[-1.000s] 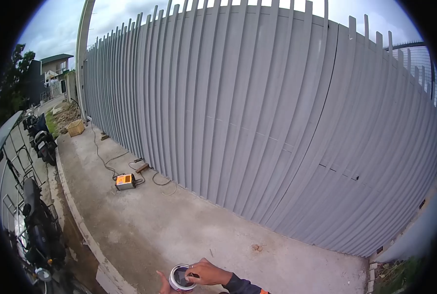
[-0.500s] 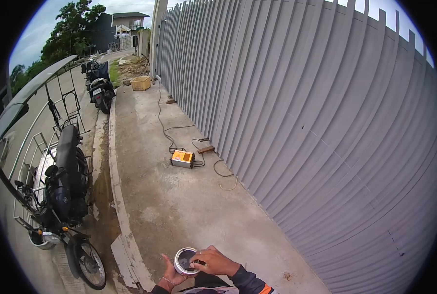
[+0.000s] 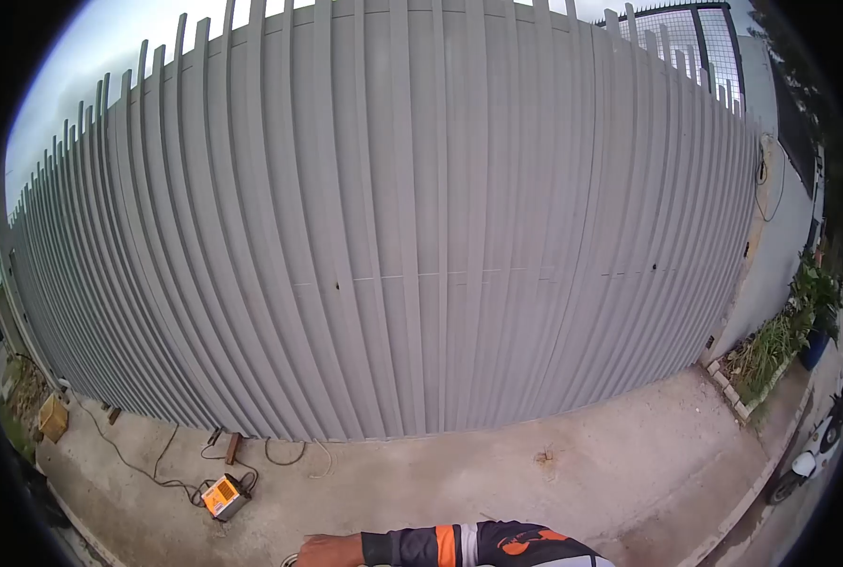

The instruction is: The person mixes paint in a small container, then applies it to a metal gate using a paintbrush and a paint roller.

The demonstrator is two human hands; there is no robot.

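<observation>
My right hand (image 3: pixel 332 551) shows only in part at the bottom edge of the head view. Its fingers are cut off, so what they hold, if anything, is hidden. From it the dark sleeve (image 3: pixel 459 545) with orange and white bands stretches across to the right. Just left of the hand peeks a sliver of the round can's rim (image 3: pixel 290 560). My left hand is out of the picture. Ahead stands a tall grey gate (image 3: pixel 440 236) of upright slats, with thin pale marks and small dark spots across its middle.
An orange welding machine (image 3: pixel 225 496) lies on the concrete at left, with cables (image 3: pixel 128 465) running along the gate's foot. A yellow crate (image 3: pixel 53 418) sits at far left. Plants (image 3: pixel 771 350) in a bordered bed and a white scooter (image 3: pixel 815 449) are at right.
My view has swung right, from the street and parked motorcycles to face the gate. The can and both hands were in full view; now the can is nearly gone and my left hand has left the frame.
</observation>
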